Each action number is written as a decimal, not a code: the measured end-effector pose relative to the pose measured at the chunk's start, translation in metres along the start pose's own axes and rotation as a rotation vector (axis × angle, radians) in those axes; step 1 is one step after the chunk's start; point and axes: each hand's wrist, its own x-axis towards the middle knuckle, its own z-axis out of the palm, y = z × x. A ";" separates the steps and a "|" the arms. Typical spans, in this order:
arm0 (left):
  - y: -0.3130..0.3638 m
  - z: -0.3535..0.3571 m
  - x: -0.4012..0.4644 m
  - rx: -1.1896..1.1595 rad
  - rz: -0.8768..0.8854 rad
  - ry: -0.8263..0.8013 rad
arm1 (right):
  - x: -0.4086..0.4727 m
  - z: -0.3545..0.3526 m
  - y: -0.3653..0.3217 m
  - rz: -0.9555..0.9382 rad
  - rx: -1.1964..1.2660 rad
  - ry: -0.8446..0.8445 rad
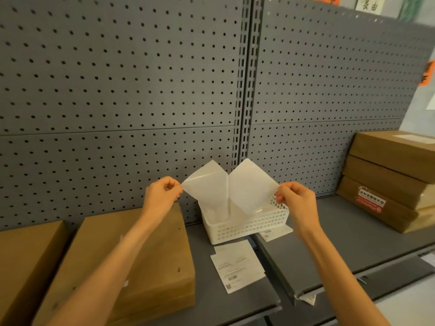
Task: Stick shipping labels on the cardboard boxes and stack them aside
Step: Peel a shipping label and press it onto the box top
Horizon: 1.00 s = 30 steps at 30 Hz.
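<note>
Grey metal shelving (341, 234) backed by perforated pegboard (117, 78) fills the frame, with matte brown cardboard boxes (146, 250) lower left and stacked boxes (388, 175) at right. At centre, above a white slotted basket (247, 225), the left hand (162, 196) and right hand (296, 198) each pinch a corner of a translucent shipping label (251, 187) parting from its backing sheet (207, 184).

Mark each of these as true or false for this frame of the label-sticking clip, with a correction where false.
1. Both hands pinch white sheets above the white basket. True: the left hand pinches the left sheet, the right hand the right sheet.
2. The stack of boxes on the right is two high. False: three are stacked.
3. Printed labels lie on the shelf in front of the basket. True.
4. The brown box under the left forearm already carries a label. False: no label shows on its visible top.
5. The basket hangs from the pegboard. False: it sits on the shelf.
</note>
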 end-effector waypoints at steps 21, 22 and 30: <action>-0.009 0.080 0.005 0.162 -0.090 -0.060 | 0.032 -0.089 0.016 -0.053 -0.034 0.092; -0.009 0.083 0.005 0.178 -0.077 -0.072 | 0.033 -0.089 0.016 -0.051 -0.035 0.089; -0.007 0.106 0.004 0.278 -0.017 -0.152 | 0.038 -0.087 0.020 -0.045 -0.070 0.066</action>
